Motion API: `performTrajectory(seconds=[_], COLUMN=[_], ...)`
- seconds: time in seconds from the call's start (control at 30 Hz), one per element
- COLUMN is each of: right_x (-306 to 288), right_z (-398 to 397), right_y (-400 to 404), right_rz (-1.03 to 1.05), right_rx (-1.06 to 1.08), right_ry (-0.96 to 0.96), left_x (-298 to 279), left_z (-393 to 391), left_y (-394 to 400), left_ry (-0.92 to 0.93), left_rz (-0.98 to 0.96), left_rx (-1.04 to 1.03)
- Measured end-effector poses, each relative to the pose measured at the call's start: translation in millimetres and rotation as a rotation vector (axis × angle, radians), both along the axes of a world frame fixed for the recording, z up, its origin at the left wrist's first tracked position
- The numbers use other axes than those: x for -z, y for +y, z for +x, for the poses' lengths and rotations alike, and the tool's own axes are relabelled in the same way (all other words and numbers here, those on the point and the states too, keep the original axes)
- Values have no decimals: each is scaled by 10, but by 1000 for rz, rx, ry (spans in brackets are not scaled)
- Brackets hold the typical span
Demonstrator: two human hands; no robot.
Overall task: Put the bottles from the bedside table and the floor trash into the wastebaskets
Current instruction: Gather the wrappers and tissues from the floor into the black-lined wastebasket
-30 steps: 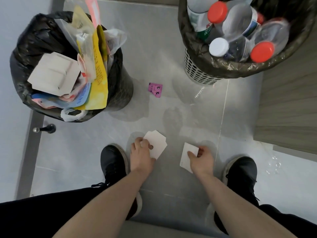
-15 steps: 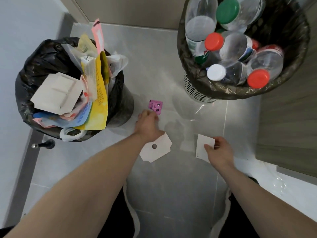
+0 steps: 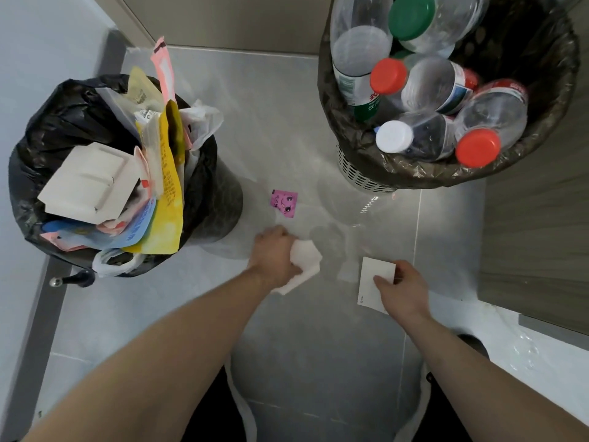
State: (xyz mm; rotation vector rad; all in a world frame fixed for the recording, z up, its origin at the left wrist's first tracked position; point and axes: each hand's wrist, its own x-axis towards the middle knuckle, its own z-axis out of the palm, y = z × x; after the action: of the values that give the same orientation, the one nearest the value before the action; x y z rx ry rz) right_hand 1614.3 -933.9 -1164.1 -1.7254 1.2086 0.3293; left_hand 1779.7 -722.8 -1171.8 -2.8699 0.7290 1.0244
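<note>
A white paper tag (image 3: 307,260) is gripped in the curled fingers of the left hand (image 3: 274,253), low over the grey tiled floor (image 3: 287,129), while the right hand (image 3: 403,290) pinches a white card (image 3: 371,283) by its upper edge between thumb and fingers. Whether either scrap touches the floor cannot be told. Just beyond the left hand, a small pink sticker (image 3: 283,202) with a cartoon face lies flat on the tiles, apart from the fingers.

To the left stands a wastebasket lined with a black bag (image 3: 44,135), heaped above its rim with paper trash: a folded white carton (image 3: 89,183), a yellow wrapper (image 3: 167,199), a pink strip (image 3: 162,71) standing upright, and blue printed paper (image 3: 137,228). To the right, a mesh wastebasket (image 3: 353,173) with a dark translucent liner holds the clear plastic bottles (image 3: 430,87), lying at angles against one another, their caps red, white and green.

A doorstop (image 3: 71,279) sits by the wall at the left basket's near side. A wood-grain panel (image 3: 535,244) runs along the right edge. Both bare forearms reach down from the bottom of the view.
</note>
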Motion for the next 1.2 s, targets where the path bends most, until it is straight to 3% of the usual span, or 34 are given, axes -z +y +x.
performTrajectory(seconds=[0.13,0.33,0.47,0.67,0.83,1.2], right_x=[-19,-50,-124,-400,-997,-2888], right_z=[-14,76,152,186,249,622], right_y=[-46,-112,-114,-59,-15,149], right_rz=[6,-7,-7,-3,-32,-248], right_rx=[1,-22,-31,-132,-350,-637], right_ry=[7,-1,-15,-7,25,-111], left_x=[-32,12,68,-69,-710,-2783], left_z=[562,821,761,150,-236,13], left_y=[-257,-451,-428,-166,-81,92], left_ry=[-140,-160,0,221,280,115], left_rz=[-151,88,82,122,-24,-162], left_rx=[-144,-23,-265,-305,-276,-38])
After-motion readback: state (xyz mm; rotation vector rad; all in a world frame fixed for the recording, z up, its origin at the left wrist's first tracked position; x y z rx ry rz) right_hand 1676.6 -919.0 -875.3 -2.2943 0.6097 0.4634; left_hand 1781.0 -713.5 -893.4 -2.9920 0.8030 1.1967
